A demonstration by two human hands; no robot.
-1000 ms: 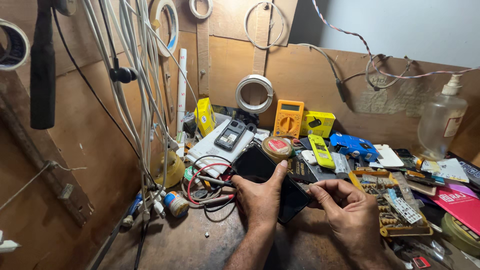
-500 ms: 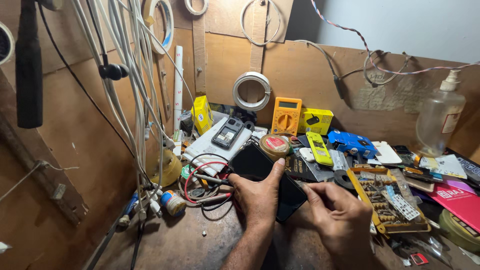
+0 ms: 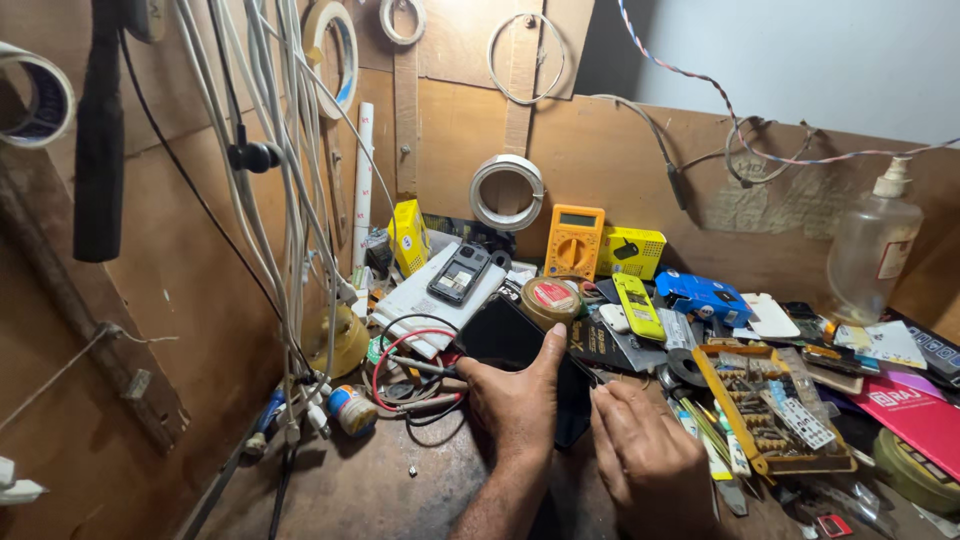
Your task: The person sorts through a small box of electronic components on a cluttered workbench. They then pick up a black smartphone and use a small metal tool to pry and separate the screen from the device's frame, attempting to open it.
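Since a second ago, right hand edged toward the black phone; left hand grips it, long axis ten-to-four; right fingers' state unclear.

Yellow box, back wall; orange meter with grey screen; black phone screen, bench centre; magenta packet, right edge.

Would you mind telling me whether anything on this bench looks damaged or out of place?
A small phone lies on the white stack with its back cover off. Both hands, left and right, rest on a black phone amid loose clutter.
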